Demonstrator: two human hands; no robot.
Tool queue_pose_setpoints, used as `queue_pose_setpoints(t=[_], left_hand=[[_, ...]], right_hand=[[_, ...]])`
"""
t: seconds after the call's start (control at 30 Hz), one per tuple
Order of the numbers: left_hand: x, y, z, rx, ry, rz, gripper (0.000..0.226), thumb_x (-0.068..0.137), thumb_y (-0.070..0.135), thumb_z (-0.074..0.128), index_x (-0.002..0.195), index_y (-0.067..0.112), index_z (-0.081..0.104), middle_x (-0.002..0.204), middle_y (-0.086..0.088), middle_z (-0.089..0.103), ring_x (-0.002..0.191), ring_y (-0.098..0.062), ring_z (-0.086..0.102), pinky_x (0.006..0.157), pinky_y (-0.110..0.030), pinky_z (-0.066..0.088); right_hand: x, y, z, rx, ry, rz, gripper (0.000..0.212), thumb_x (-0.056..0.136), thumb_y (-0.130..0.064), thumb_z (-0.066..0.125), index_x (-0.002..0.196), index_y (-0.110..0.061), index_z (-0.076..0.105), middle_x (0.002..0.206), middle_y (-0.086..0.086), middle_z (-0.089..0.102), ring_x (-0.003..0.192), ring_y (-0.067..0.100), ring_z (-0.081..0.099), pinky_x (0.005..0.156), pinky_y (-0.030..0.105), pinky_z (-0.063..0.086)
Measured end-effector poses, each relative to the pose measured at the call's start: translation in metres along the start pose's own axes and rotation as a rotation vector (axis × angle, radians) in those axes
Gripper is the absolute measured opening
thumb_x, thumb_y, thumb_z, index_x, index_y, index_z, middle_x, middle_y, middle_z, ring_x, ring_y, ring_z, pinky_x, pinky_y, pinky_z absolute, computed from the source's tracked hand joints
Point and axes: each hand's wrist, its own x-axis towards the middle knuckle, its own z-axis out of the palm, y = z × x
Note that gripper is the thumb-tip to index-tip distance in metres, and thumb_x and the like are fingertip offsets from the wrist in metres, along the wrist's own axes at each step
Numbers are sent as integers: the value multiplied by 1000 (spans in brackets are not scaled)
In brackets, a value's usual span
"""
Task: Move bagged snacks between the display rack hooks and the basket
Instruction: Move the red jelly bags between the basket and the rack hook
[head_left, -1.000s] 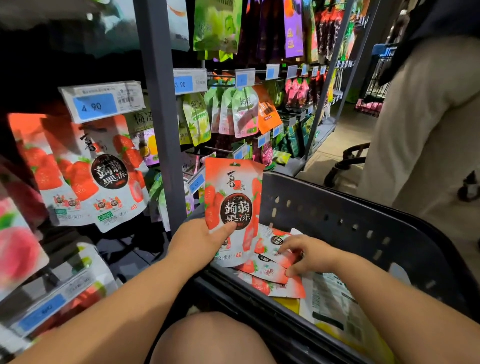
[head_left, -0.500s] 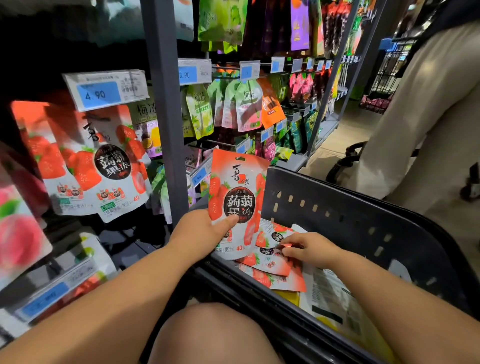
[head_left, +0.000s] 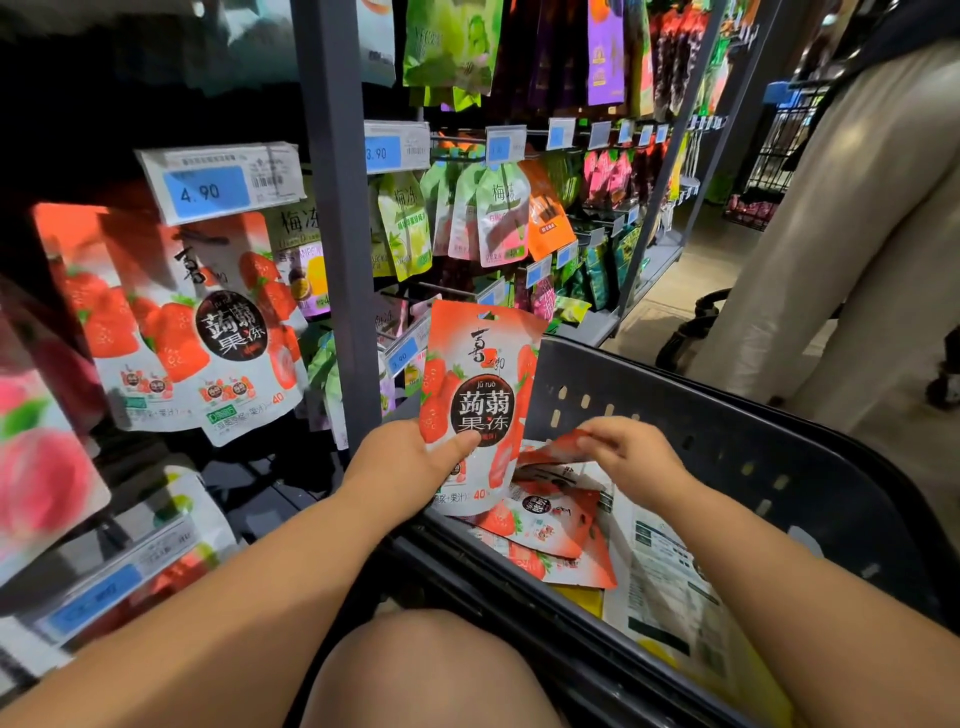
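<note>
I'm watching the left hand (head_left: 410, 467) gripping a strawberry bag (head_left: 480, 384) by its lower left corner. The thumb is curling across the front and the other fingers are hiding behind it. That bag is standing upright over the near left rim of the basket (head_left: 779, 441), hang hole at the top, just right of the rack post (head_left: 337, 208).

The right hand (head_left: 631, 457) is reaching into the basket and pinching the red edge of a second bag (head_left: 556, 448) between thumb and curled fingers, holding that edge raised above the pile (head_left: 545, 519). The pile is lying flat in the basket's near left part: more strawberry bags overlapping one another, partly covering a white packet (head_left: 670, 566) beside them.

Left of the post I'm seeing hung bags (head_left: 208, 332) of the same kind dangling under a price tag (head_left: 218, 182) reading 4.90; the tag is covering the hook, so I cannot tell how they are hanging on it. Right of the post, green bags (head_left: 400, 228) are hanging in rows.

A bare knee (head_left: 426, 670) is showing between the two forearms, and a person in pale trousers (head_left: 857, 234) is standing beyond the basket on the right
</note>
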Motion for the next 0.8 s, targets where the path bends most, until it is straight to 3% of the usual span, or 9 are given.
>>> queue_pose_setpoints(t=[0.17,0.37,0.53,0.7,0.8], left_hand=[[3,-1,-1,-76,37,-36,59,88,58,58,77,1,64,65,-12,57,68,-26,58,58,-31,39],[-1,3,0,-69,60,-51,52,90,52,60,56,18,41,53,1,40,54,-16,44,49,-29,28],[0,4,4,-33,-12,-56,58,86,62,58,66,8,53,65,-9,48,62,-26,52,59,-35,37],[-6,12,5,-144,-86,-14,34,87,57,59,67,30,56,82,-14,68,81,-28,65,72,-35,46],[-8,16,-5,-235,-27,-18,38,89,51,62,61,27,51,61,3,55,67,-19,57,65,-30,41]], right_hand=[[2,-21,-24,5,233,-169,15,94,-8,62,103,-12,73,95,-7,63,95,15,57,83,24,41],[-5,-38,-50,-94,355,-334,23,90,-26,55,99,-16,73,92,-15,61,93,20,63,82,35,49],[-6,-59,-54,-84,350,-423,19,88,-29,61,96,-18,74,86,-15,63,86,17,64,76,36,51],[9,-95,-51,-174,280,-473,7,88,-27,71,91,-21,75,79,-11,62,80,22,63,67,33,46],[19,-119,-57,-173,270,-476,8,90,-30,70,88,-23,75,77,-7,64,79,21,62,64,33,44]])
